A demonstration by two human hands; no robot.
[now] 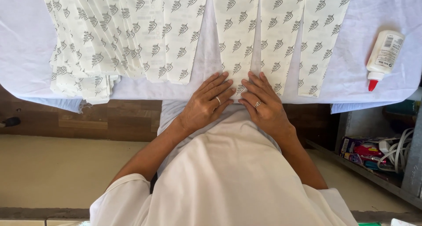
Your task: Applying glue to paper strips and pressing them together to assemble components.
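White shirt (228,177), both hands (206,104) flat on paper strip (235,37)

A long white paper strip printed w/ grey leaf-like marks (236,37) is laid flat on the counter, running from the far edge to the near edge. Its near end is pressed down, partly covered. It is flanked by similar strips, narrow gaps left betw. them, slightly fanned.

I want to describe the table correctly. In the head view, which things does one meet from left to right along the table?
Fanned pile of patterned strips → left hand → right hand → single patterned strip → glue bottle.
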